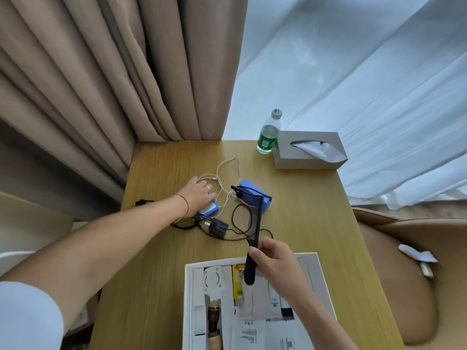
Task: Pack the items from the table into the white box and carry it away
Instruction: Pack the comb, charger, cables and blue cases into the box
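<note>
1. Our right hand (274, 258), at lower centre of the frame, has its grip curled round the handle of a black comb (253, 232), held above the far edge of the white box (188, 299).
2. Our left hand (199, 195) reaches to mid-frame, its fingers spread flat on a blue pack (208, 207) and the white cable (227, 170); that grip is loose and holds nothing.
3. A second blue pack (249, 189), a black adapter (218, 228) and black cords lie between them on the wooden surface (303, 210).
4. A water bottle (269, 133) and a grey tissue box (307, 152) stand at the surface's far right.
</note>
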The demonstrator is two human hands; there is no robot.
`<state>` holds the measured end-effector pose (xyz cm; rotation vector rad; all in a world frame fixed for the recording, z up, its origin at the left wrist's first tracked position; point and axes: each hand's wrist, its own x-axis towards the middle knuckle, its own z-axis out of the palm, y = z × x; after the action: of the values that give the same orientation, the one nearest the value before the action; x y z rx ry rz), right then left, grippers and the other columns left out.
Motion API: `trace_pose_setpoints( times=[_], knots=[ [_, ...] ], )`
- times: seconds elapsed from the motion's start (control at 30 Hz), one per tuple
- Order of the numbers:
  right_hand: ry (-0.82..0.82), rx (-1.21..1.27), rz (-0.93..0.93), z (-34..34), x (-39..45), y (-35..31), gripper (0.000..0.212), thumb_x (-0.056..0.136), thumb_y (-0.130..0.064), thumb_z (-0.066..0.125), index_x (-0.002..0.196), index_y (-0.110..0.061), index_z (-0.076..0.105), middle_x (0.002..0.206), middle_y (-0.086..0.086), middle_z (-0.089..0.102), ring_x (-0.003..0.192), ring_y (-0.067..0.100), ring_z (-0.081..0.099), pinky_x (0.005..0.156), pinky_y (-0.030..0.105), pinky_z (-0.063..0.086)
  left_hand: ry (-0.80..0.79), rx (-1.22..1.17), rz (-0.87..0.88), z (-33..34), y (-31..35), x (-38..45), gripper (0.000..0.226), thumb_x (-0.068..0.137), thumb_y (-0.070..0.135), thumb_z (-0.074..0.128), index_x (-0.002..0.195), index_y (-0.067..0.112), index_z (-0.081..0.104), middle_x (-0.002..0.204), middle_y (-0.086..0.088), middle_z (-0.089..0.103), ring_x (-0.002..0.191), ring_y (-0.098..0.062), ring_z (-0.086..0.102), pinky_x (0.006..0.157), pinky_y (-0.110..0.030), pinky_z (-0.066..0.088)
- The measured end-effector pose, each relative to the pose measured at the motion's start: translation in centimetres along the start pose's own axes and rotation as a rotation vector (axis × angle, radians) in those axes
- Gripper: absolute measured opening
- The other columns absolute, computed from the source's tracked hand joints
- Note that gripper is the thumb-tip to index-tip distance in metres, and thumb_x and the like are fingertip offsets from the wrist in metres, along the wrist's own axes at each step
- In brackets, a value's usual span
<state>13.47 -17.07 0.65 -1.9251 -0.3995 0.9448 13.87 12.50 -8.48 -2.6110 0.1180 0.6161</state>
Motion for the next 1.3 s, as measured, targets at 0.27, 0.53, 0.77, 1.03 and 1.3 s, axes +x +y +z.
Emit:
trace_pose_setpoints(
  times=[0.27,0.53,0.77,1.03,1.3],
  knots=[
    [-0.121,-0.024,0.015,-0.7,-3.5,2.0,0.008,0.094,-0.015,0.068,0.088,-0.015,0.073,0.067,0.007,0.067,0.061,0.01,0.059,0.059,0.025,0.049,0.185,-0.171,-0.197,-1.3,-1.4,-3.5,0.066,0.074,0.053,0.075,0.125,0.024,0.046,0.112,-0.002,0.066,0.096,-0.023,0.065,0.09,-0.041,0.04],
    [-0.248,-0.205,0.166,0.0,-6.2,5.8,0.024,0.097,-0.019,0.063,0.074,-0.017,0.069,0.063,-0.002,0.068,0.058,0.008,0.06,0.061,0.024,0.05,0.434,-0.49,-0.55,-5.0,-3.9,-11.0,0.062,0.067,0.062,0.077,0.102,0.021,0.046,0.089,-0.003,0.068,0.078,-0.027,0.066,0.07,-0.036,0.043],
    [-0.349,-0.439,0.207,1.8,-5.5,8.6,0.028,0.098,-0.028,0.062,0.073,-0.017,0.069,0.079,0.005,0.077,0.061,0.006,0.061,0.066,0.028,0.054,0.645,-0.681,-0.747,-7.9,-3.5,-17.9,0.066,0.06,0.053,0.084,0.095,0.02,0.038,0.082,-0.005,0.061,0.072,-0.035,0.064,0.059,-0.033,0.044],
    [-0.189,-0.723,-0.033,1.5,-5.1,5.3,0.041,0.1,-0.034,0.057,0.062,-0.02,0.058,0.058,-0.002,0.06,0.049,0.009,0.05,0.058,0.028,0.052,0.829,-0.747,-0.796,-12.8,-0.1,-24.0,0.068,0.06,0.051,0.087,0.104,0.026,0.041,0.096,0.004,0.056,0.08,-0.017,0.056,0.057,-0.025,0.043],
    [-0.212,0.007,-0.561,0.6,-7.3,-7.0,0.038,0.102,-0.047,0.047,0.135,-0.033,0.058,0.124,-0.017,0.066,0.117,-0.001,0.059,0.097,0.024,0.049,0.884,-1.052,-0.929,-16.9,6.4,-27.6,0.06,0.059,0.06,0.083,0.1,0.038,0.044,0.098,0.017,0.058,0.087,-0.004,0.057,0.058,-0.022,0.048]
  ],
)
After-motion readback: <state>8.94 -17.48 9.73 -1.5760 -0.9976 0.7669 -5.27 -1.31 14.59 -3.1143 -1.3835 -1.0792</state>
